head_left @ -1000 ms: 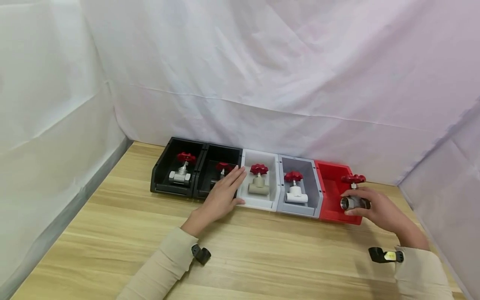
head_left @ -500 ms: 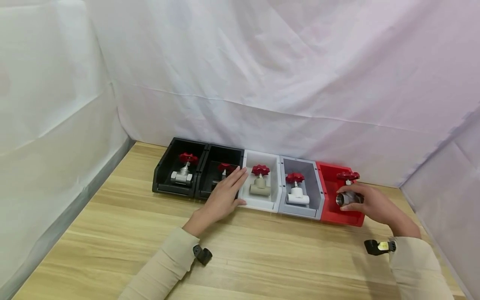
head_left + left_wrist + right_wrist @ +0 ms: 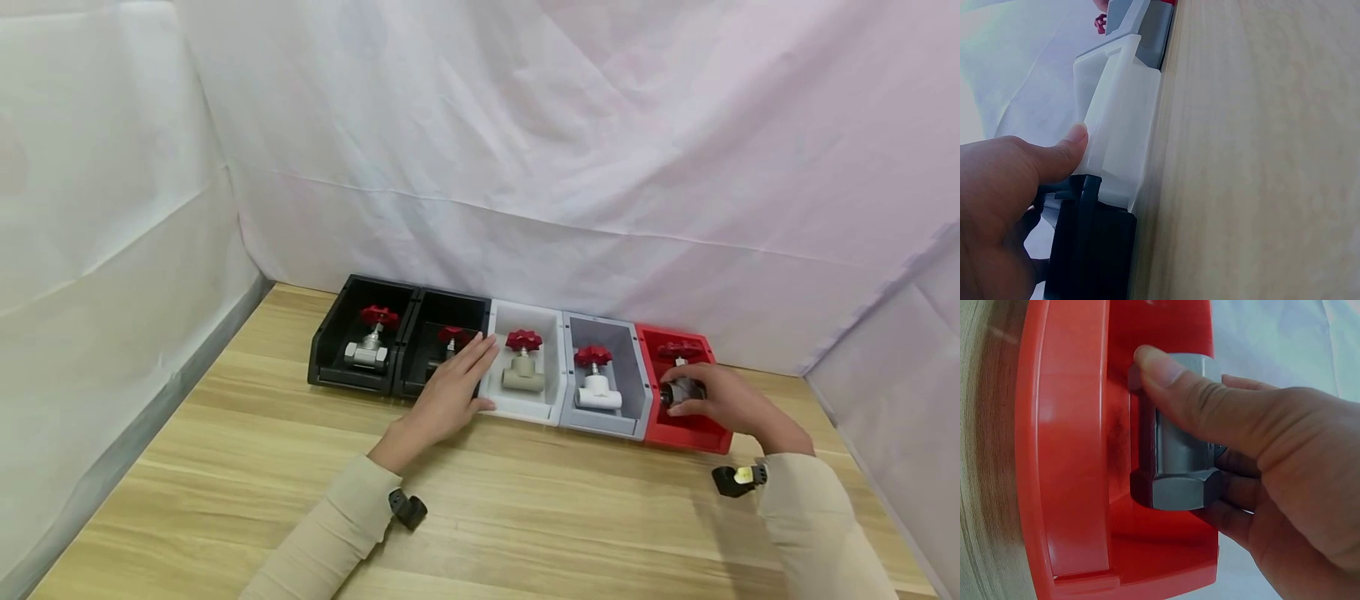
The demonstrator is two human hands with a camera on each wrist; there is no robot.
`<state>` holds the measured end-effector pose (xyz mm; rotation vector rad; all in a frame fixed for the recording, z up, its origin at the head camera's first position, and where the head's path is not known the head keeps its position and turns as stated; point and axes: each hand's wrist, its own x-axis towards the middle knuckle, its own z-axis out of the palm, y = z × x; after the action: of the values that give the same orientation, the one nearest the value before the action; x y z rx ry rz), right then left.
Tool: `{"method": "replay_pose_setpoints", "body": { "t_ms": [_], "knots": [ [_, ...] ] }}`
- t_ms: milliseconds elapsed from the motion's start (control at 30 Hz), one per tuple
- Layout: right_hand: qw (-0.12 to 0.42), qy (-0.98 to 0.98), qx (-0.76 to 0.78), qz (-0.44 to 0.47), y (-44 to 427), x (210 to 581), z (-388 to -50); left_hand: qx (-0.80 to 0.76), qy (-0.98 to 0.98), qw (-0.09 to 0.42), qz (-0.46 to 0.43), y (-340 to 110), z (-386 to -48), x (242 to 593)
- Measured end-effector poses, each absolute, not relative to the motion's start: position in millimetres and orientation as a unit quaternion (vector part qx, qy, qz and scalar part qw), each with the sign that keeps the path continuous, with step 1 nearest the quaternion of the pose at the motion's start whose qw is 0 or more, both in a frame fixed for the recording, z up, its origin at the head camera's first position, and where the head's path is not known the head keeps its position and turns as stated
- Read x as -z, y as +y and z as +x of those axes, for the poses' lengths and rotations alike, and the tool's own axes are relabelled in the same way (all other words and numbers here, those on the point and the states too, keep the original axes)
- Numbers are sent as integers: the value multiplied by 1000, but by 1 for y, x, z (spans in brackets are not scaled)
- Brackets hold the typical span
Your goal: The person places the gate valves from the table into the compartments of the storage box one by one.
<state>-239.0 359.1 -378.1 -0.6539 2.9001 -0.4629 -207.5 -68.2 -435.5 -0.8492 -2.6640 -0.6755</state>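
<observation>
My right hand (image 3: 723, 400) grips the metal body of a gate valve (image 3: 1185, 450) with a red handwheel (image 3: 681, 348), inside the red bin (image 3: 1072, 437) at the row's right end. In the right wrist view the thumb lies across the valve's body and the fingers go behind it. My left hand (image 3: 450, 392) rests with straight fingers on the edge between the second black bin (image 3: 1094, 250) and the white bin (image 3: 1119, 119). Its thumb touches the white bin's front in the left wrist view. A dark valve (image 3: 450, 337) in that black bin is partly hidden by the fingers.
A silver valve (image 3: 367, 354) stands in the leftmost black bin (image 3: 348, 379), a beige valve (image 3: 522, 371) in the white bin, a white valve (image 3: 597, 390) in the grey bin (image 3: 618, 427). A white curtain (image 3: 480, 150) hangs behind the wooden table (image 3: 525, 517).
My right hand has moved left and down with the valve, from above the red bin's right side into it. The left hand has stayed in place.
</observation>
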Motion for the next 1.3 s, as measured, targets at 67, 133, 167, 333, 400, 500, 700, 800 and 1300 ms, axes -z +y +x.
{"method": "replay_pose_setpoints", "body": {
  "t_ms": [67,133,167,333,400,500,700,800,1300],
  "knots": [
    [71,961,150,-221,356,378,-242,231,-919,132,-291,-69,-208,435],
    [74,961,145,-224,353,378,-244,230,-920,133,-289,-70,-208,436],
    [77,961,143,-224,351,379,-245,231,-920,133,-288,-70,-208,435],
    [97,963,141,-209,347,381,-247,233,-917,135,-294,-70,-208,436],
    [107,963,143,-201,346,382,-247,232,-917,136,-294,-70,-209,436],
    [116,963,148,-194,346,384,-247,230,-918,135,-294,-69,-209,437],
    [130,962,151,-186,348,389,-248,231,-918,132,-294,-67,-208,437],
    [141,961,156,-182,350,391,-247,232,-918,130,-295,-65,-207,437],
    [116,963,149,-192,346,397,-244,215,-925,128,-286,-66,-206,437]
  ]
}}
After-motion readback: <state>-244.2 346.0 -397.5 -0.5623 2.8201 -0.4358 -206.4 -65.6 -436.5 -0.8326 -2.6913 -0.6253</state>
